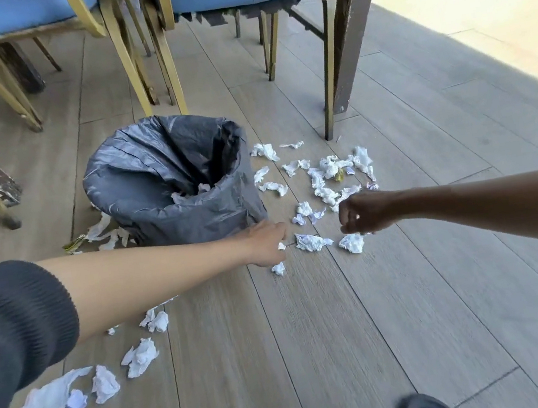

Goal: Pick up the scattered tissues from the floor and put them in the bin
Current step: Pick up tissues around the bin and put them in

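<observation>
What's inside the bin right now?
Inside the bin, lined with a black bag, a few white tissue pieces show near the bottom. The bag's folds and near rim hide the rest, so how full it is cannot be told.

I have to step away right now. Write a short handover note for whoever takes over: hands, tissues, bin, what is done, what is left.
Left hand: low by the bin's base, fingers curled round a small white tissue scrap.
Right hand: curled, just above a crumpled tissue; a bit of white shows in its grip.
Bin: upright, lined with a black bag, some tissue already inside.
Done: only a little.
Left: most of it. The cluster right of the bin, the piece between the hands, the scraps against the bin's left side, and the bigger pieces near the left sleeve.
</observation>
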